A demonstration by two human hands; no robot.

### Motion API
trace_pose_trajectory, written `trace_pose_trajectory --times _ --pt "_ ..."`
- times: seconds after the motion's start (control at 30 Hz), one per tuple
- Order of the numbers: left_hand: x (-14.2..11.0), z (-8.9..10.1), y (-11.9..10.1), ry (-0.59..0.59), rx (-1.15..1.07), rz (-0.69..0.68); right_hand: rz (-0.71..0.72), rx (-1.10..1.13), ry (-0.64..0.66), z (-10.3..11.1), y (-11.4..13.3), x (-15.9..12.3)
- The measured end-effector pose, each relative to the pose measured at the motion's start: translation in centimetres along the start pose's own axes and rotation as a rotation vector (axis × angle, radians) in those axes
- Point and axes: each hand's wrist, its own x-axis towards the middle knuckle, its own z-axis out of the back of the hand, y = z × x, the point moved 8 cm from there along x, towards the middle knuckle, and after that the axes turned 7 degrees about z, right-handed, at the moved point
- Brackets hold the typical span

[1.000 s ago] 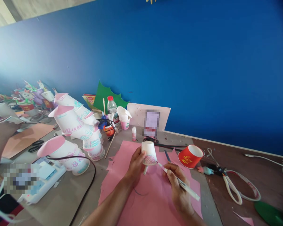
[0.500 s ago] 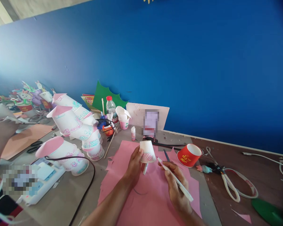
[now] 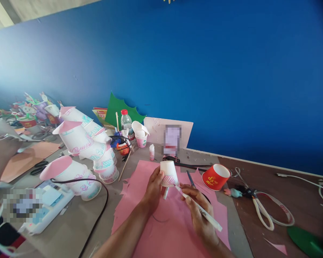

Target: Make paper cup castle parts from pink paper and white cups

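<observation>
A white paper cup [image 3: 167,168], rim downward, is held up by my left hand [image 3: 154,188]; a pink crosshatch band is drawn around its lower part. My right hand [image 3: 200,211] grips a white marker pen [image 3: 204,213] whose tip meets the cup near the rim, at the band's right side. Just under the cup, by my left fingers, a small white piece like a pen cap [image 3: 165,192] shows; what it belongs to is hidden. Beneath both hands lies a sheet of pink paper [image 3: 153,236] with torn-looking edges and a faint curved line.
Decorated stacked cups [image 3: 78,138] with pink cone tops stand left. A red paper bowl [image 3: 216,177] sits right, near coiled cables [image 3: 263,215]. A bottle [image 3: 126,123] and a small pink cup [image 3: 141,140] are at the back. Another person's hand [image 3: 2,150] works at far left.
The marker tip has moved slightly left and down, from beside the cup onto its lower edge. The cup has barely shifted.
</observation>
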Motion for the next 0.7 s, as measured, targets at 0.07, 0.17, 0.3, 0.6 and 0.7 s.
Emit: trace_pose_trajectory --times 0.07,0.17,0.3,0.6,0.7 --pt "0.0 -0.2 -0.2 0.042 -0.007 -0.034 0.002 -0.010 0.008 -0.1 0.2 0.1" --pt "0.0 -0.3 -0.3 0.059 -0.016 -0.052 -0.005 -0.052 0.004 -0.2 0.5 0.3" --pt "0.0 -0.3 -0.3 0.064 -0.012 -0.052 -0.037 -0.103 -0.054 0.2 0.5 0.4" --pt "0.1 -0.5 -0.5 0.073 0.008 -0.063 -0.096 -0.142 -0.082 1.2 -0.4 0.5" --pt "0.1 -0.5 -0.4 0.073 0.004 -0.072 -0.085 -0.115 -0.068 1.0 -0.1 0.5"
